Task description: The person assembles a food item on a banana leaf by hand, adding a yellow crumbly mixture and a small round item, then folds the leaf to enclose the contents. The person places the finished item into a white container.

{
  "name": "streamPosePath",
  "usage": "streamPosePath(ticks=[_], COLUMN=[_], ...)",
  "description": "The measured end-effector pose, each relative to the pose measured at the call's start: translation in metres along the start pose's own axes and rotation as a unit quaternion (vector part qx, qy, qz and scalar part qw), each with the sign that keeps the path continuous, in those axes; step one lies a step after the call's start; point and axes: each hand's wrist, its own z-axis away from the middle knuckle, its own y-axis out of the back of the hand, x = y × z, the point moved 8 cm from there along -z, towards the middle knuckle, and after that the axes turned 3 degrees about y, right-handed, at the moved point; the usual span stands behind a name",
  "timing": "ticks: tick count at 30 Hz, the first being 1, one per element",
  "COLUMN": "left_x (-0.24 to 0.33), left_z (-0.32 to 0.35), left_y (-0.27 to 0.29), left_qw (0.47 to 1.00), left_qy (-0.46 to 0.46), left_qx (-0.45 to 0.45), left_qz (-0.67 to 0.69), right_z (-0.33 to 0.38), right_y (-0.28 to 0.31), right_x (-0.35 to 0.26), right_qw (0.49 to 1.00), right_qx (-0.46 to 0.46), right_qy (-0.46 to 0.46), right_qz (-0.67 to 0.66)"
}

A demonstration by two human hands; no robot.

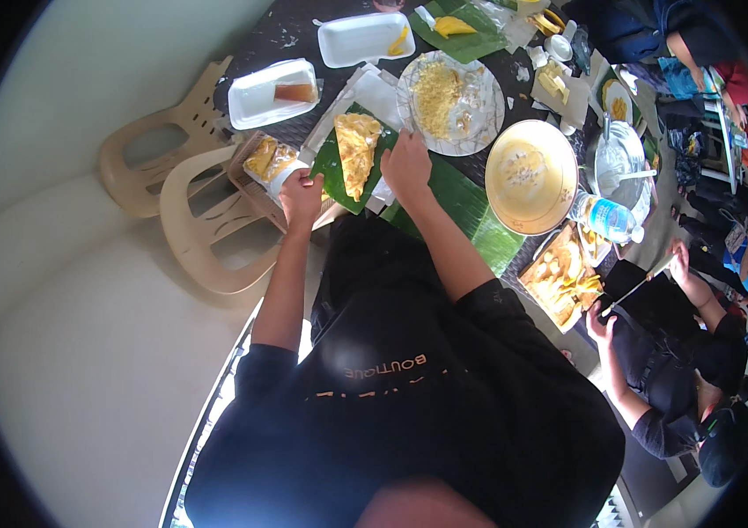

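Observation:
A folded yellow crepe-like piece [358, 150] lies on a cut piece of banana leaf [330, 169] in front of me. My left hand [302, 199] is closed at the leaf's left edge, thumb on top. At the opposite edge, my right hand [407, 167] has its fingers curled down on the leaf; its fingertips are partly hidden. White paper [374, 88] shows under and behind the leaf. Beside my left hand is a clear-wrapped pack of yellow food [270, 160]. A marbled plate [494, 101] with yellow crumbly food stands just beyond my right hand.
Foam trays [259, 113] sit at the far left. A large yellowish bowl [532, 176], a water bottle [607, 218] and a cutting board [537, 286] with yellow slices stand to the right. Beside it a co-worker [673, 352] holds a knife [633, 293]. Beige chairs [182, 207] stand left.

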Motion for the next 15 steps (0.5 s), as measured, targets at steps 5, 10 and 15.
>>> streamPosePath(ticks=[5, 10, 15], left_x=[0.011, 0.028, 0.04], left_z=[0.004, 0.01, 0.015], left_y=[0.004, 0.005, 0.005], left_qw=[0.999, 1.0, 0.999], left_qy=[-0.013, -0.026, -0.044], left_qx=[0.013, 0.002, -0.007], left_qz=[-0.029, 0.001, -0.013], right_z=[-0.003, -0.001, 0.003], right_y=[0.0, 0.007, -0.001], right_x=[0.005, 0.01, 0.013], right_qw=[0.999, 0.997, 0.988], right_qx=[-0.007, 0.012, -0.013], right_qy=[-0.038, -0.059, -0.086], right_qz=[-0.006, -0.044, -0.13])
